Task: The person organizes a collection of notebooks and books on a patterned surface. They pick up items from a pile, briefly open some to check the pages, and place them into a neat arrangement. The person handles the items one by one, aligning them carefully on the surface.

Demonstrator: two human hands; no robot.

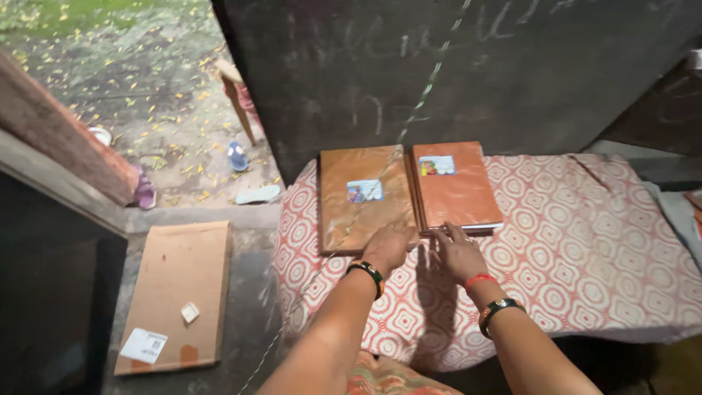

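Two brown paper-covered books lie side by side on a red-and-white patterned cloth (585, 241). The left book (362, 194) is flat and single; the right book (453, 183) tops a small stack. Each has a small picture label. My left hand (389, 245) rests fingers-down on the near edge of the left book. My right hand (455, 252) touches the near edge of the right stack with spread fingers. Both wrists wear dark bangles; the right also has a red thread.
A flat cardboard sheet (179, 292) with a white label lies on the floor at left. A dark chalk-marked wall (468, 66) rises behind the books. A thin string (409, 121) runs diagonally across. Sandals (238, 155) lie on the leaf-strewn ground outside.
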